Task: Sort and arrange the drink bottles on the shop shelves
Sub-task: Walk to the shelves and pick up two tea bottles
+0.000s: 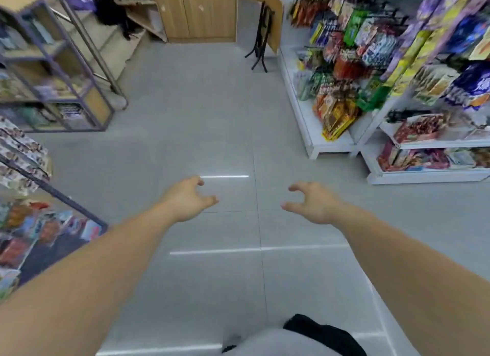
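Observation:
Both my arms reach forward over the grey tiled floor [201, 117] of a shop aisle. My left hand [187, 200] is empty, its fingers curled and apart. My right hand [311, 203] is empty too, fingers spread and slightly bent, facing the left hand. No drink bottle shows clearly in this view; the picture is blurred. White shelves [331, 143] with snack packets stand at the right. A metal-framed rack [77, 90] stands at the left.
A wooden cabinet [198, 13] closes the far end of the aisle, with a black folded stand [261, 34] leaning beside it. A display of colourful packets [34, 223] sits near my left arm. The open floor runs down the middle.

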### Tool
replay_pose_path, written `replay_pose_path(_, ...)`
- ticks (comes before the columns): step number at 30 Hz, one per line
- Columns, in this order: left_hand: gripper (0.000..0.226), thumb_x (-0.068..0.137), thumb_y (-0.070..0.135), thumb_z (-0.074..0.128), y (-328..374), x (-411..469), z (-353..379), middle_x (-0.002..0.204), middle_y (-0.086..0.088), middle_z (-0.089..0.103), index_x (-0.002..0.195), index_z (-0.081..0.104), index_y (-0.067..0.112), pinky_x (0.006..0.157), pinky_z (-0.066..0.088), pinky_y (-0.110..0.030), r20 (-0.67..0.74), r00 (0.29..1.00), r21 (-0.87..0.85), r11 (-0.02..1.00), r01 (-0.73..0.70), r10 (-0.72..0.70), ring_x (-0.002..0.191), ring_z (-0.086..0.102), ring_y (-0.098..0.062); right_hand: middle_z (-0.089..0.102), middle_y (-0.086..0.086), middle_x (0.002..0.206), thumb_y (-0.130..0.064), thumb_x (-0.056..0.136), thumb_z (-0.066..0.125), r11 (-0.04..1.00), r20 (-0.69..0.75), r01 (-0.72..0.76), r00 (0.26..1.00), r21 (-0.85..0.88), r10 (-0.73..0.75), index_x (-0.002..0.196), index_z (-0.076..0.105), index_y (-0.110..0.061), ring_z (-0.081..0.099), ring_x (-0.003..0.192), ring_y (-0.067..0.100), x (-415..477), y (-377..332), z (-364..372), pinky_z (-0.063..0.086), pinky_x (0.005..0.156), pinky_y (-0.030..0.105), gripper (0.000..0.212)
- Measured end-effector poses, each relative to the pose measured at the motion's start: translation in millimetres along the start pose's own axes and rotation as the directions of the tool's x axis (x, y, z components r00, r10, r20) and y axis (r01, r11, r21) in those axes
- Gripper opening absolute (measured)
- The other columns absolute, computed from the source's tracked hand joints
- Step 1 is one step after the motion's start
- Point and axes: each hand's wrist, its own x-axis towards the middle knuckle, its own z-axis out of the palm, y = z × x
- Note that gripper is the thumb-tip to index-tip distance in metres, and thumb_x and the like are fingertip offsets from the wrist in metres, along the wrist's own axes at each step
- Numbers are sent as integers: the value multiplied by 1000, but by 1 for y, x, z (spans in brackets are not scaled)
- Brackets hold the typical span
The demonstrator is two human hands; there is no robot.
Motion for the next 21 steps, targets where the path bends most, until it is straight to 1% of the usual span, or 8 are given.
replay_pose_path(1, 74, 85, 59, 72, 1, 14, 2, 141, -10, 57, 144, 50, 20, 103, 46, -35, 20, 1000, 13, 1000, 2, -2, 126, 57, -30, 46, 9, 152, -64, 88, 63, 1000, 26, -18, 1000, 25, 17, 144, 50, -25, 46, 137, 28, 14, 4, 2, 37, 112, 36, 70)
replay_pose_path(5, 75, 86, 60, 70, 11, 83, 14, 147, -7, 51, 146, 48, 20, 102, 41, -32, 123, 992, 121, 992, 26, -40, 131, 52, -27, 43, 10, 151, -64, 88, 63, 994, 129, -106, 986, 32, 101, 144, 48, -28, 48, 134, 30, 82, 27, 4, 39, 112, 39, 68)
replay_pose_path(8, 77, 86, 61, 69, 24, 140, 18, 149, -8, 50, 147, 47, 20, 106, 41, -34, 147, 985, 128, 989, 74, -93, 134, 50, -27, 43, 8, 150, -63, 87, 63, 992, 174, -112, 980, 65, 99, 144, 48, -30, 49, 133, 29, 146, 45, -7, 40, 111, 42, 67)
replay_pose_path(11, 75, 86, 61, 69, 39, 191, 20, 148, -8, 51, 146, 47, 21, 105, 42, -34, 195, 966, 155, 978, 141, -170, 133, 51, -27, 44, 7, 147, -63, 88, 63, 987, 235, -130, 966, 91, 105, 144, 48, -29, 50, 129, 27, 202, 64, -30, 43, 105, 39, 67)
replay_pose_path(14, 75, 85, 63, 67, 57, 237, 15, 147, -7, 50, 145, 46, 24, 104, 44, -34, 237, 947, 153, 971, 183, -216, 131, 52, -28, 46, 5, 146, -65, 87, 63, 989, 280, -128, 955, 77, 102, 143, 48, -30, 51, 129, 26, 254, 77, -57, 44, 105, 39, 68)
replay_pose_path(16, 73, 87, 62, 67, 69, 271, 9, 147, -6, 51, 146, 46, 24, 103, 43, -34, 237, 943, 127, 970, 207, -232, 131, 52, -27, 48, 5, 146, -64, 87, 63, 992, 295, -122, 950, 45, 103, 143, 48, -29, 52, 128, 26, 291, 82, -70, 43, 106, 40, 68)
replay_pose_path(21, 73, 85, 63, 67, 83, 355, -6, 143, -6, 53, 144, 47, 25, 103, 45, -36, 243, 940, 46, 970, 237, -241, 127, 54, -25, 48, 8, 146, -62, 88, 63, 989, 351, -135, 930, 54, 108, 143, 49, -28, 51, 131, 27, 376, 67, -95, 42, 107, 38, 66)
